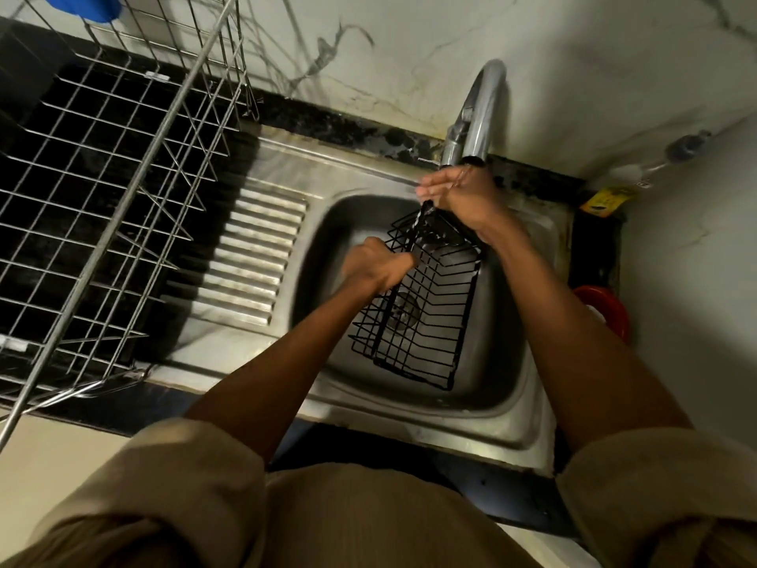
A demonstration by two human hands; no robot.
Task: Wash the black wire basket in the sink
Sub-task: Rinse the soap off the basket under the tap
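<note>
Hands are working together over the steel sink (528, 407), seen from your head camera looking straight down. You are holding the black wire basket (422, 313) tilted inside the basin, its far end raised toward the faucet (481, 116) and its near end hanging low above the drain (403, 311). Your right hand (458, 194) is gripping the basket's upper end just below the spout, fingers curled around the wire; whether water is running cannot be told clearly, though a pale streak is showing at that corner. Your left hand (375, 264) is clenching the basket's left edge partway down, and motion blur is hiding whether it is holding anything besides the wire. Both forearms are reaching forward from rolled tan sleeves (176, 485). To the left, the ribbed drainboard (254, 256) is lying beside the basin, and a silver wire dish rack (106, 190) is standing on the dark tabletop (16, 59). A red round object (606, 309) is sitting just right of the sink, and a yellow packet (606, 198) is lying near the back corner.
</note>
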